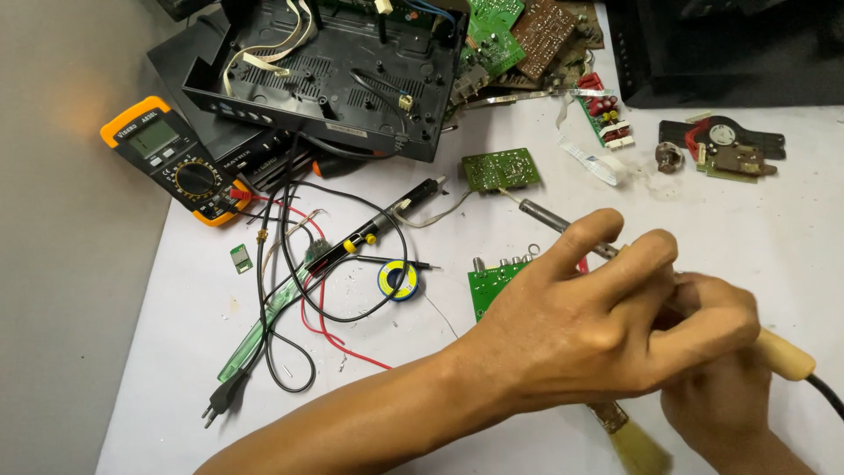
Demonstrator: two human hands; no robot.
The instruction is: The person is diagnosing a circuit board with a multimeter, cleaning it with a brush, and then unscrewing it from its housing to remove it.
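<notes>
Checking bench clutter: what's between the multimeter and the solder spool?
Head view: a tangle of black and red leads and a black probe tool with yellow button lie between multimeter and solder spool.

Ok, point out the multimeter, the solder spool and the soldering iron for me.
multimeter (pixel 180 165): head view, on its round dial.
solder spool (pixel 398 281): head view, on its yellow and blue ring.
soldering iron (pixel 547 217): head view, on the bare metal shaft beyond the fingers.

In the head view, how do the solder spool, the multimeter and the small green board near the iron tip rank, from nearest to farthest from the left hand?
From the left hand:
1. Small green board, just above it, by the iron tip.
2. Solder spool, to its left, mid-table; too close to the board to call firmly.
3. Multimeter, far left, at the table edge.
</notes>
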